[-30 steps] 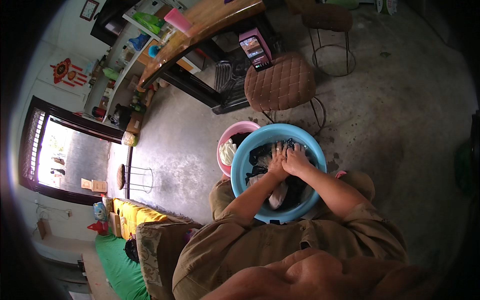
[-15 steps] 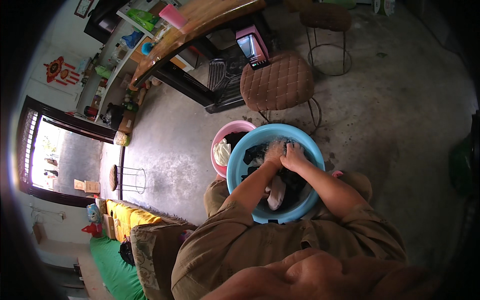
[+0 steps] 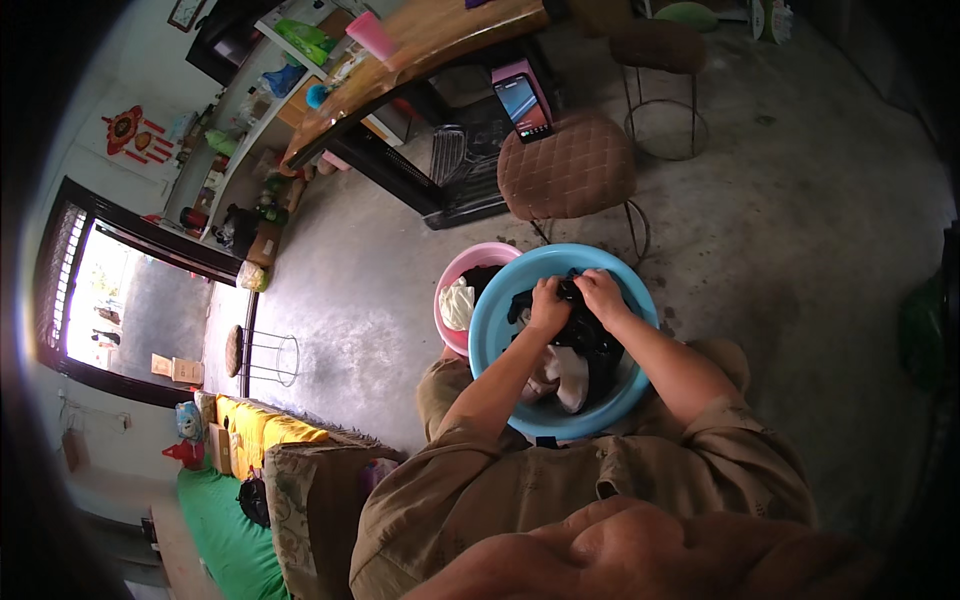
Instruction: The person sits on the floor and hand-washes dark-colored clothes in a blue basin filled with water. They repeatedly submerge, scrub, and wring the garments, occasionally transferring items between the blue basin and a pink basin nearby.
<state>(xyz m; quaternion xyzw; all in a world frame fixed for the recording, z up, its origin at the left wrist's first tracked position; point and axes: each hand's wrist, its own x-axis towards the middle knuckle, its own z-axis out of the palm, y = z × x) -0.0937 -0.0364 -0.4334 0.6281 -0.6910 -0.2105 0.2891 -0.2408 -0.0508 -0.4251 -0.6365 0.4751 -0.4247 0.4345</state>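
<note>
A blue basin (image 3: 487,352) stands on the floor between my knees. Inside it lie wet black cloth (image 3: 592,345) and a pale, whitish garment (image 3: 572,378). Both my hands are in the far half of the basin, gripping the black cloth. My left hand (image 3: 549,305) has its fingers curled around one part of it. Just to the right, my right hand (image 3: 599,292) is closed on another part, close to the basin's far rim. The cloth stretches down from my hands toward the basin's middle; its exact kind cannot be made out.
A pink basin (image 3: 446,318) with white and dark cloth touches the blue one at left. Beyond stands a brown padded stool (image 3: 568,175) bearing a phone (image 3: 523,105). A wooden table (image 3: 440,38) is farther back, another stool (image 3: 657,48) at far right, a sofa (image 3: 320,500) at lower left.
My hands were pressed together in splashing water; now they are slightly apart with the black cloth raised between them. The pale garment shows more. The whole view has shifted a little.
</note>
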